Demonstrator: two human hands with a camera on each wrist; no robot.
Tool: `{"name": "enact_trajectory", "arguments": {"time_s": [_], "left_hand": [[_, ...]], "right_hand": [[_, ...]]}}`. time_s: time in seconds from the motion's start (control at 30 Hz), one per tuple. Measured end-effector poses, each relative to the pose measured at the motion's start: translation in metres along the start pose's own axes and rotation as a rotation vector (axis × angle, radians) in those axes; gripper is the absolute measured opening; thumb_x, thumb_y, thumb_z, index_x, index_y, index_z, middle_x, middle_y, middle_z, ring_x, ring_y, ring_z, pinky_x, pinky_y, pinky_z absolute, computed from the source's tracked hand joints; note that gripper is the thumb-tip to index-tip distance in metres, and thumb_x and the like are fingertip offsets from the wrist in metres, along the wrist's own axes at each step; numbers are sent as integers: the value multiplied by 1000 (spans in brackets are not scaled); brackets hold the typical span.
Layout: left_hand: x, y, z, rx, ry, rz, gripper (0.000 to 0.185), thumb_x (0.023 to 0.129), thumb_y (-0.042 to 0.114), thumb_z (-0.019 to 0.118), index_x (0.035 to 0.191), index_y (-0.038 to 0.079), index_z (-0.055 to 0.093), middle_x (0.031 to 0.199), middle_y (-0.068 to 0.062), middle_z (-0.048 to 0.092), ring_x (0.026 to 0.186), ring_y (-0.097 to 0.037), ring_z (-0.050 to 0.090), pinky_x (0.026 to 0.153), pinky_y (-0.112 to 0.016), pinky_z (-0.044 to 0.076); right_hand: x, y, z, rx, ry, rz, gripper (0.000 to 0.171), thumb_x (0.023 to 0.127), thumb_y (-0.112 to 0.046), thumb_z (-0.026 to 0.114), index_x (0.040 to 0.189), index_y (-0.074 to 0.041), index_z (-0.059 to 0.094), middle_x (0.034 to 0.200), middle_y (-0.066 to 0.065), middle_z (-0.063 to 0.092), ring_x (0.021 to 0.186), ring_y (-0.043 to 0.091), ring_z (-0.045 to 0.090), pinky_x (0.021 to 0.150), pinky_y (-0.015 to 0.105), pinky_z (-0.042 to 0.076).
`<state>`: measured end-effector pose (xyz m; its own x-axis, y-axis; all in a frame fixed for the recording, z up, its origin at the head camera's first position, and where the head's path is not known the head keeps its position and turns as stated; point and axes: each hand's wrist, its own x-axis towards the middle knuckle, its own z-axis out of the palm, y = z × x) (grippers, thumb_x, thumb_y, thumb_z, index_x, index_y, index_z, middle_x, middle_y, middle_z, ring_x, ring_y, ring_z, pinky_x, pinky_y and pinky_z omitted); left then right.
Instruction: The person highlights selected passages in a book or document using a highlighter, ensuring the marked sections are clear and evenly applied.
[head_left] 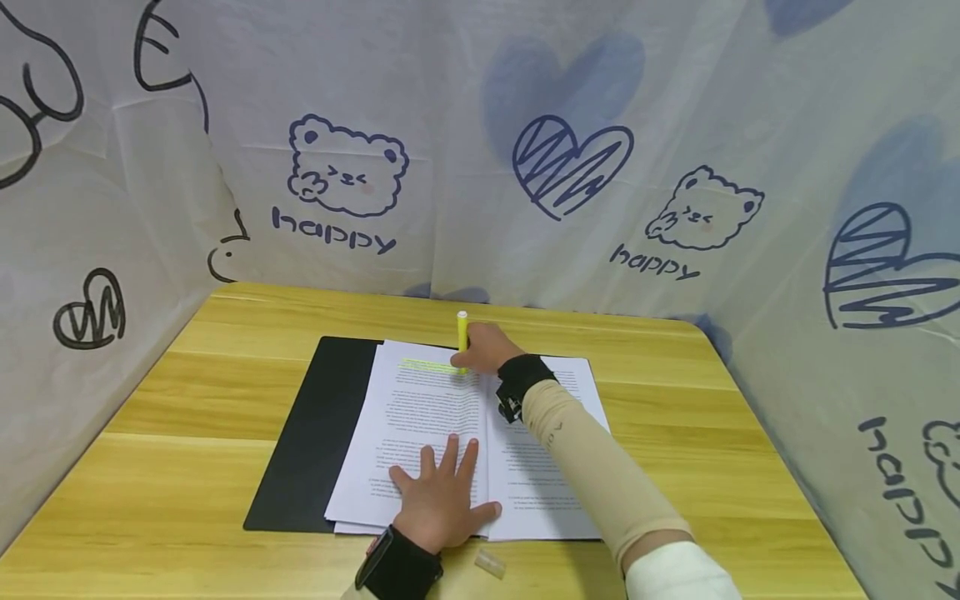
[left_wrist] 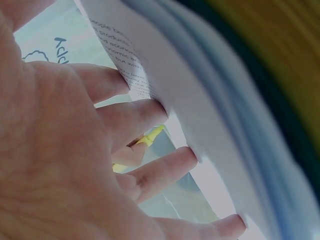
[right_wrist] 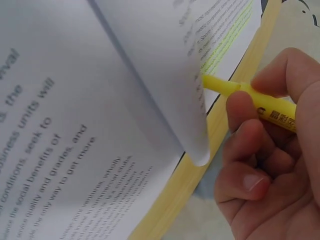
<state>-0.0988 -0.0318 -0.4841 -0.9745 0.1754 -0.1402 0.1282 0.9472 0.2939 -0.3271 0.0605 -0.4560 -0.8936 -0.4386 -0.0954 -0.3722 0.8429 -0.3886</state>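
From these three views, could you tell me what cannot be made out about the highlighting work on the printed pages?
- Printed text on the pages: too small to read in the head view, blurred in the wrist views.
- Highlighter tip: hidden behind a curled page edge in the right wrist view and by the right hand in the head view.
- Paper under the left hand: covered by the palm.
- Small clear piece, perhaps the cap: too small to be sure.
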Motion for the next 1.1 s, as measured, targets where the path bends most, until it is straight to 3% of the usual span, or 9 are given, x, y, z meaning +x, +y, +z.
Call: {"name": "enact_trajectory", "arguments": {"time_s": [0.23, 0.43, 0.77, 0.87, 1.1], "left_hand": [[1, 0, 0, -2, -3, -5, 89, 88, 65, 71, 158, 17, 44, 162, -13, 40, 140, -48, 39, 98, -85, 28], [4, -2, 9, 6, 12, -5, 89, 89, 66, 69, 159, 17, 43, 163, -12, 39, 141, -48, 39, 98, -83, 29], [1, 0, 1, -2, -13, -6, 90, 87, 65, 71, 158, 17, 44, 163, -13, 39, 140, -48, 39, 97, -84, 28], [2, 1, 1, -11, -11, -4, 89, 88, 65, 71, 158, 16, 44, 163, -13, 39, 140, -48, 39, 97, -84, 28], [2, 1, 2, -11, -17, -8, 90, 88, 65, 70, 159, 17, 43, 165, -13, 37, 142, -48, 37, 98, -85, 26]], "right_hand": [[3, -9, -2, -70, -12, 19, 24, 91, -22, 78, 87, -5, 61, 72, 3, 53, 66, 19, 52, 63, 30, 42], [5, -13, -2, -153, -17, 34, 25, 91, -24, 78, 88, -5, 63, 70, 2, 52, 62, 18, 50, 60, 30, 42], [3, -21, -7, -250, 67, 81, 26, 88, -26, 81, 95, -4, 69, 73, 4, 59, 65, 19, 54, 60, 33, 46], [2, -15, -10, -200, 133, 99, 30, 89, -31, 81, 91, -5, 67, 72, 3, 57, 64, 19, 54, 59, 32, 45], [-3, -11, -10, 86, 243, 103, 30, 93, -30, 73, 85, -5, 59, 69, 3, 51, 59, 19, 51, 56, 31, 41]]}}
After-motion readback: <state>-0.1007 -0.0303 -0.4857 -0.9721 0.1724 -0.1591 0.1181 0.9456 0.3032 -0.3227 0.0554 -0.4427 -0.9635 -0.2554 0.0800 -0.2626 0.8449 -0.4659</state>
